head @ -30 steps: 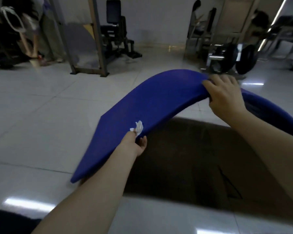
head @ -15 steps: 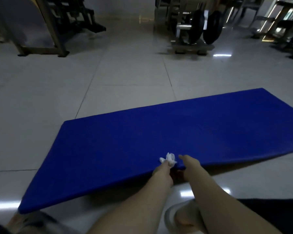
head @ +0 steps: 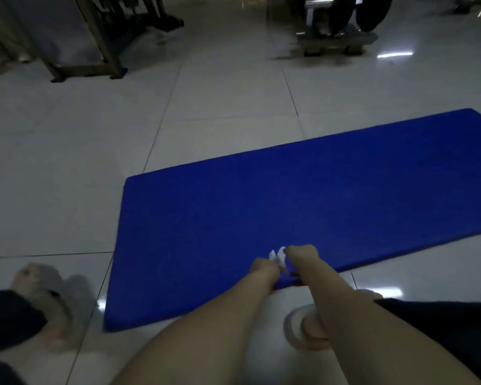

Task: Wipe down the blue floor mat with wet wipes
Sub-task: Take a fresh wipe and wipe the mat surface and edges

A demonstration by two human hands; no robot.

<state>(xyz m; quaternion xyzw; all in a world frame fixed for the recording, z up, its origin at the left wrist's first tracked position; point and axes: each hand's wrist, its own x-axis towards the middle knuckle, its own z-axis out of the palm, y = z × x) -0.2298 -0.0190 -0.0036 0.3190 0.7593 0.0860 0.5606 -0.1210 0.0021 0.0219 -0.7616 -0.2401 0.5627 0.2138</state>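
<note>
Right now your blue floor mat [head: 289, 201] lies flat on the tiled floor [head: 206, 101]. Its long axis runs from the near left corner by your knee up and away to the far right. The right short end passes partly out of view.

Both your hands meet at the near long edge, about midway along what shows. Your left hand [head: 263, 269] comes in low from the lower left, knuckles toward you, with its fingers curled round a small white wet wipe [head: 277, 255] that sticks up above them. Your right hand [head: 300, 252] reaches in from the lower right with a straight forearm and curled fingers that touch the same wipe. You see it from behind, so I cannot tell whether it pinches the wipe or only meets it.

Bare tile lies open along the left short edge and beyond the far long edge. A metal frame [head: 95, 51] and a rack of weight plates [head: 336, 20] stand well apart from the mat. Your left slipper [head: 39, 284] sits near the near left corner, and your right slipper [head: 295, 326] is just in front of the near edge.
</note>
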